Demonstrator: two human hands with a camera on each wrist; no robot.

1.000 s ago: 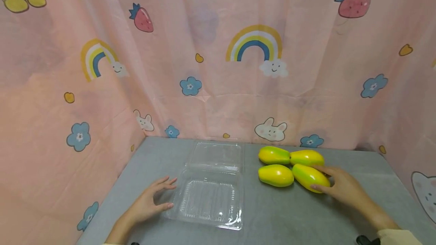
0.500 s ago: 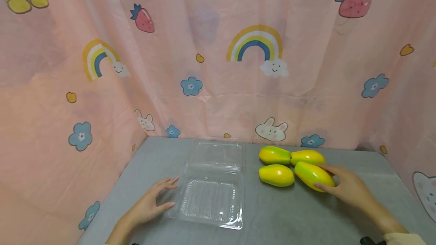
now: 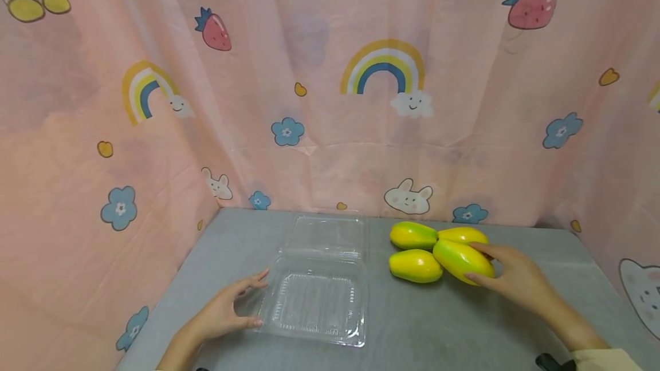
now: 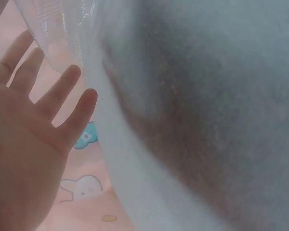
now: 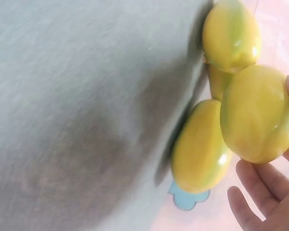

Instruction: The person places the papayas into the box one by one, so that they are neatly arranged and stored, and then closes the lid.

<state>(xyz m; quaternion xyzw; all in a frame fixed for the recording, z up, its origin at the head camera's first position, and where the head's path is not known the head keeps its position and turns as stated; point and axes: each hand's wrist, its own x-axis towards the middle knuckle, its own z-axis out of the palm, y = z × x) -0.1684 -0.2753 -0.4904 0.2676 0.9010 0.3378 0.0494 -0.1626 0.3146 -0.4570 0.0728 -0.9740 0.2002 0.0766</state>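
The right hand [image 3: 515, 279] grasps one papaya [image 3: 461, 261] just right of the clear clamshell box [image 3: 315, 302], beside three more papayas [image 3: 414, 236]. The left hand [image 3: 224, 311], fingers relaxed, touches the box's left edge; bare grey table [image 3: 443, 331] lies nearer.

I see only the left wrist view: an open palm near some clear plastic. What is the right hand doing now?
Observer: The right hand grips one yellow-green fruit, thumb and fingers around it.
Operator: Are there more fruits?
Observer: Yes, three other fruits lie close together on the grey table.
Operator: Is the plastic a box?
Observer: Yes, a clear clamshell box, lying open and empty; the left hand is at its left edge.
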